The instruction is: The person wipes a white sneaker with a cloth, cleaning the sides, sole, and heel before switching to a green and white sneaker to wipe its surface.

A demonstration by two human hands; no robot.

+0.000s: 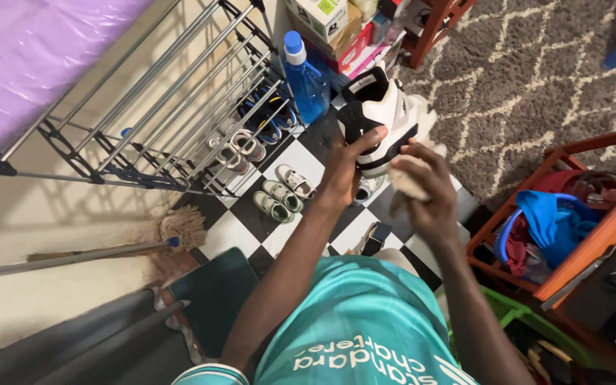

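Observation:
My left hand (344, 167) grips a white and black high-top sneaker (383, 114) by its heel, holding it up over the chequered floor. My right hand (429, 189) is closed on a pale cloth (411, 178) pressed against the sneaker's side and sole. My arms reach out from a teal shirt at the bottom of the view.
A metal shoe rack (180, 107) with several shoes stands to the left, with a blue bottle (304, 78) beside it. Small sneakers (279, 196) lie on the black-and-white tiled floor. A mop (172, 235) lies left. An orange wooden rack (572, 214) with clothes stands right, on a patterned rug.

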